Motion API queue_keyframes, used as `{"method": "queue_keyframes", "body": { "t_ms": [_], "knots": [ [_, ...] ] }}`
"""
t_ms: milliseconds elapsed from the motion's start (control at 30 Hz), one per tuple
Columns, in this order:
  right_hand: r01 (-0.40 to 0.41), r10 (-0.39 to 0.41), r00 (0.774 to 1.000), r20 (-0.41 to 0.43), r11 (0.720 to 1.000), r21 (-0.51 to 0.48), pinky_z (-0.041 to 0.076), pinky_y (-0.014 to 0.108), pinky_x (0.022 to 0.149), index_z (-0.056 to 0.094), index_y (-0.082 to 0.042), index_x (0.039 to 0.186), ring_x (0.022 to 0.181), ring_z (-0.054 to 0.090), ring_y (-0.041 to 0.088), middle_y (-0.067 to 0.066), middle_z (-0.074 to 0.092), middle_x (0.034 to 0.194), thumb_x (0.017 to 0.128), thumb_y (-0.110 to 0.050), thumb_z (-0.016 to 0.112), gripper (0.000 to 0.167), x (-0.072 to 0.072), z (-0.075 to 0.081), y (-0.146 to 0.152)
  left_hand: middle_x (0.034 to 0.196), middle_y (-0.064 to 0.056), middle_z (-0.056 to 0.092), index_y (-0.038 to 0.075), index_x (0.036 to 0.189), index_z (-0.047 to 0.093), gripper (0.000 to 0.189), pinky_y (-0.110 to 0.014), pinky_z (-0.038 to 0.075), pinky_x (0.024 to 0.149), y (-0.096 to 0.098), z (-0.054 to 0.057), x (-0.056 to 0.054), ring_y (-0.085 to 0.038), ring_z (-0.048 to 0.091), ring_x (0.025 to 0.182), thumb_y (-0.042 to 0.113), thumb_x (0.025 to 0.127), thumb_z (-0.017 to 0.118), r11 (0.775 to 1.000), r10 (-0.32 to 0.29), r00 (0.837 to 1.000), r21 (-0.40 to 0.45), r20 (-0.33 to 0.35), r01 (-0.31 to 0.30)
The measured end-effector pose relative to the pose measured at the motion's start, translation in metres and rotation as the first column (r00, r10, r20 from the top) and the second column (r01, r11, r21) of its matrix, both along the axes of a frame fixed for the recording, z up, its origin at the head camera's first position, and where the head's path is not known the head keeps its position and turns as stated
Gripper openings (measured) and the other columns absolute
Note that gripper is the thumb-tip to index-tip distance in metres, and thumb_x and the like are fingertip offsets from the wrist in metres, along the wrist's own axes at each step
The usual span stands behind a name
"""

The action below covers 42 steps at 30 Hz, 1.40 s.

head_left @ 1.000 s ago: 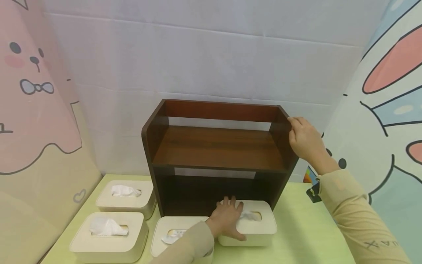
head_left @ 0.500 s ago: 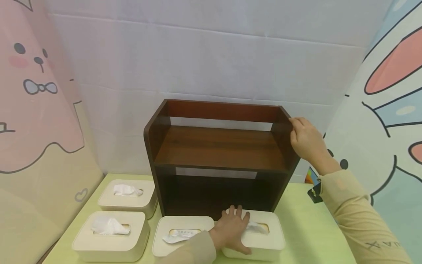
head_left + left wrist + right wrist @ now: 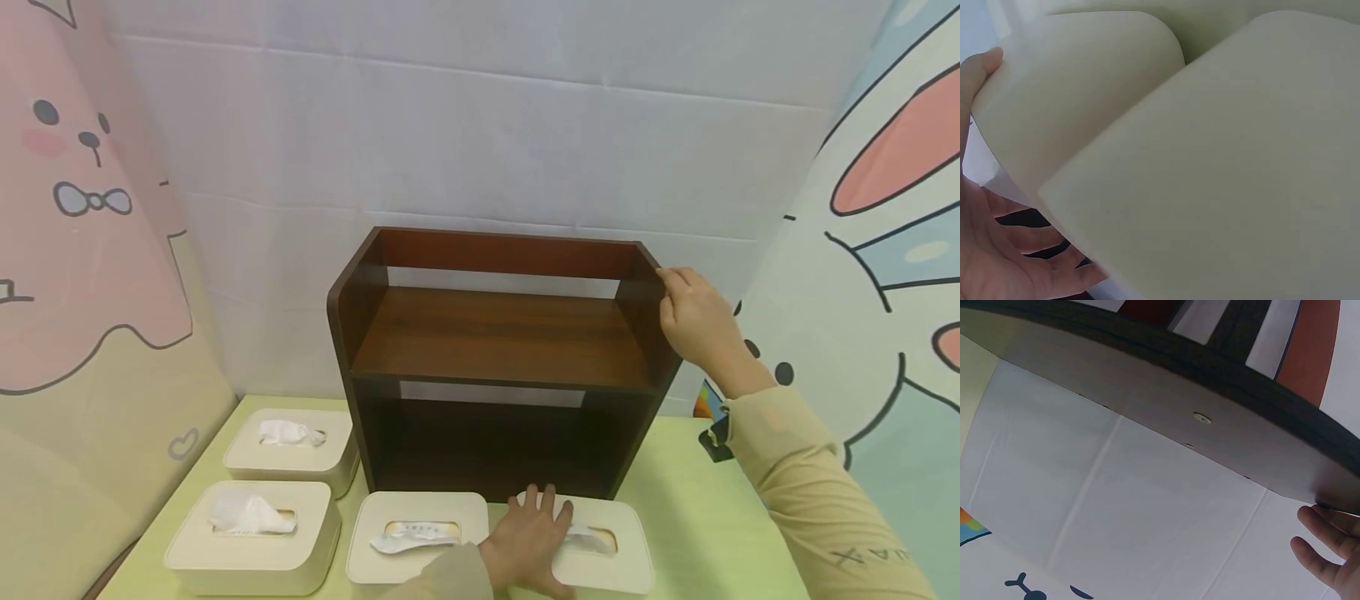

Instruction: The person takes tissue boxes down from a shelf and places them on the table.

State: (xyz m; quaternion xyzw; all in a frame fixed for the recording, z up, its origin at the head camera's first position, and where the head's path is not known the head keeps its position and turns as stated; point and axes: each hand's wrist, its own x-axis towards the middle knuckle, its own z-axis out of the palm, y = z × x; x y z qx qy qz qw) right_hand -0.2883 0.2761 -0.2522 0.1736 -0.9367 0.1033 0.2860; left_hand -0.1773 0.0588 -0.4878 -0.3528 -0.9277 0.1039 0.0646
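Note:
In the head view, my left hand [image 3: 527, 540] grips the left part of a cream tissue box [image 3: 628, 529] at the table's front right, fingers spread toward its back edge and thumb at its front. That tissue box [image 3: 1091, 81] and the thumb also appear in the left wrist view. Higher up, my right hand [image 3: 697, 321] holds the right side panel of a dark brown two-tier shelf [image 3: 495, 333]. In the right wrist view, fingers [image 3: 1319, 528] rest by the panel's outer face. Both tiers carry nothing visible. White tissue pokes from the gripped box's slot.
Another tissue box [image 3: 417, 533] stands close to the left of the gripped one. Two more, a front tissue box [image 3: 252, 533] and a rear tissue box [image 3: 292, 446], stand left of the shelf. A dark object [image 3: 716, 437] lies by my right sleeve. White sheeting [image 3: 480, 142] hangs behind.
My left hand has drawn the tissue box forward and slightly right, away from the shelf's lower opening. My right hand has stayed on the side panel.

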Motion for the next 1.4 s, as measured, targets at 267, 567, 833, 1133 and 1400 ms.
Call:
{"method": "queue_keyframes", "body": {
  "t_ms": [267,567,833,1133,1400],
  "knots": [
    [-0.004,0.004,1.0,0.002,1.0,0.005,0.036,0.057,0.094,0.046,0.012,0.124,0.113,0.043,0.045,0.031,0.048,0.12,0.089,-0.004,0.034,0.04,0.0,0.001,-0.001,0.126,-0.007,0.048,0.023,0.129,0.043,0.099,-0.04,0.05,0.073,-0.004,-0.004,0.005,-0.026,0.049,0.106,0.086,0.052,0.053,0.999,0.031,0.999,0.026,-0.035,-0.03],
    [-0.007,0.007,1.0,0.009,1.0,0.007,0.036,0.057,0.094,0.046,0.013,0.124,0.113,0.043,0.046,0.031,0.047,0.12,0.089,-0.003,0.034,0.04,0.0,0.001,-0.001,0.125,-0.005,0.045,0.022,0.129,0.043,0.097,-0.039,0.047,0.076,-0.007,-0.003,0.011,-0.023,0.046,0.109,0.084,0.055,0.055,0.997,0.042,0.998,0.065,-0.055,-0.038],
    [-0.01,0.01,1.0,0.011,1.0,-0.002,0.036,0.057,0.094,0.046,0.012,0.124,0.113,0.043,0.046,0.031,0.047,0.12,0.09,-0.004,0.034,0.039,0.002,0.001,-0.002,0.138,-0.007,0.04,0.022,0.135,0.039,0.096,-0.043,0.047,0.086,-0.015,0.0,0.011,-0.027,0.044,0.122,0.084,0.062,0.046,0.998,0.01,0.999,0.066,0.038,-0.012],
    [0.041,-0.04,0.99,-0.138,0.999,0.004,0.039,0.058,0.083,0.056,0.007,0.114,0.102,0.052,0.044,0.027,0.057,0.112,0.088,-0.007,0.037,0.035,0.005,-0.002,-0.003,0.136,-0.002,0.044,0.021,0.136,0.039,0.09,-0.042,0.05,0.082,-0.03,0.008,0.003,-0.026,0.047,0.118,0.081,0.069,0.038,0.994,-0.018,0.994,0.113,0.11,0.006],
    [0.085,-0.09,0.97,-0.224,0.996,-0.03,0.038,0.056,0.079,0.063,0.004,0.102,0.089,0.057,0.041,0.024,0.064,0.099,0.087,-0.009,0.044,0.028,0.008,-0.002,-0.005,0.132,-0.003,0.049,0.015,0.138,0.039,0.075,-0.041,0.048,0.087,-0.062,0.034,-0.002,-0.028,0.049,0.117,0.068,0.084,0.033,0.979,0.02,0.997,0.203,0.07,-0.034]
  ]
}}
